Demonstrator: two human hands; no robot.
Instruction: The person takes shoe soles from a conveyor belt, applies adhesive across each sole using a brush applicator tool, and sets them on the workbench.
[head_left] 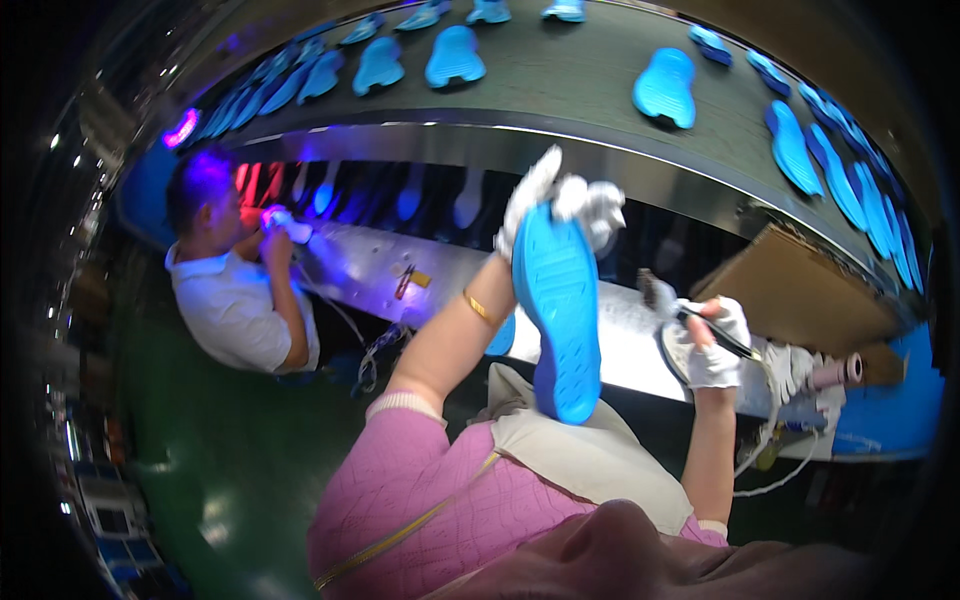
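Note:
My left hand (528,200), in a white glove, grips a blue shoe sole (562,310) by its upper end. The sole hangs almost upright in front of my body, its patterned, grooved face turned toward me. To the right, my gloved right hand (722,350) is closed round the dark handle of a brush (655,295). The brush's bristles point left and away from me, apart from the sole. Beneath that hand is a round dish (676,352), partly covered, on the metal ledge. Another blue piece (502,338) shows partly behind the held sole.
A conveyor belt (560,70) beyond the metal ledge (630,335) carries many blue soles. At right stand a cardboard sheet (800,290), white cloths (790,372) and a pinkish roll (835,372). At left, a co-worker (240,290) handles a sole under purple light.

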